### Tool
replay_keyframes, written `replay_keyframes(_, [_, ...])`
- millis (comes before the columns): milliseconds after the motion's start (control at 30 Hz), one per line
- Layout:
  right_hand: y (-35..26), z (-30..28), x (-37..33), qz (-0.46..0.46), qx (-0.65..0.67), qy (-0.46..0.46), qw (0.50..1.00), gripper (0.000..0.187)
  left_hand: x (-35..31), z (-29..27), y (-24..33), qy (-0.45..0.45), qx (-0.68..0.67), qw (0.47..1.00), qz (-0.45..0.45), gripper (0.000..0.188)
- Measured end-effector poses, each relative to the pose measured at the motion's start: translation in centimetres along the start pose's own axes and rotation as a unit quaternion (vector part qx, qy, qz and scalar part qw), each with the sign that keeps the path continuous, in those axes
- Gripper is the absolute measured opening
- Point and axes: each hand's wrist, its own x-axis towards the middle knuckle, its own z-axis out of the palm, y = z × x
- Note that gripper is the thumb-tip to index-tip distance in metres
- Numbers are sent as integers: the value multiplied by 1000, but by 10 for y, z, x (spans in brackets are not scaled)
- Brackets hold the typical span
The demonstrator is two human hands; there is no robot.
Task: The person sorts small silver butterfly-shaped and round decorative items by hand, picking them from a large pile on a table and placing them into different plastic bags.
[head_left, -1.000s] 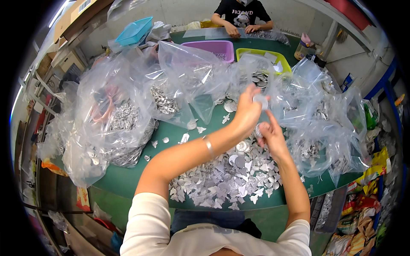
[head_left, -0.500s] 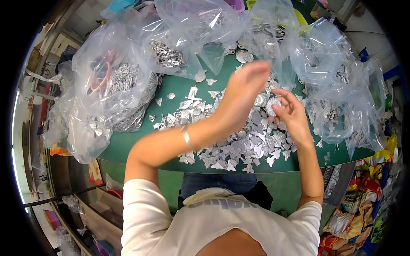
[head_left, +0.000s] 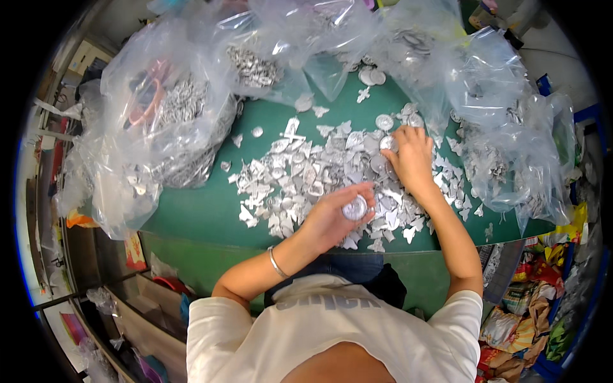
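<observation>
A heap of flat silver-coloured metal pieces (head_left: 300, 175) in mixed shapes lies on the green table (head_left: 191, 214). At the near side of the heap, my left hand (head_left: 329, 220) is turned palm up, its fingers curled about a round silver medallion (head_left: 355, 207). Further off to the right, my right hand (head_left: 414, 159) reaches down into the heap, thumb and fingers bent around another round metal disc (head_left: 388, 144). A ringed disc (head_left: 384, 122) lies just beyond its fingertips.
Clear plastic bags of metal pieces ring the table: a large one (head_left: 185, 137) at left, one (head_left: 255, 67) at the back, and one (head_left: 495, 163) at right. Loose round discs (head_left: 371, 76) sit at the back. Colourful packets (head_left: 530, 297) are piled at lower right.
My left hand has swung from the far side back to the near edge of the heap and now holds a medallion. My right hand has moved slightly left and lowered onto the pieces.
</observation>
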Motion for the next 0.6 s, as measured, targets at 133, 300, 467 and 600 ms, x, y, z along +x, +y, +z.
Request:
replay_keyframes(133, [4,1,-3,78,108,-11,991,25,-2,-2,6,-11,-54,998,1,35])
replay_keyframes(300, [-5,-22,-8,251,522,-65,813,19,2,-10,2,-23,-21,1000,0,36])
replay_keyframes(467, [-53,-52,-24,146,431,-208,866,20,5,20,8,6,-124,991,-49,34])
replay_keyframes(600, [-17,-36,-12,106,276,-46,954,14,10,0,-5,-33,-6,997,-63,27])
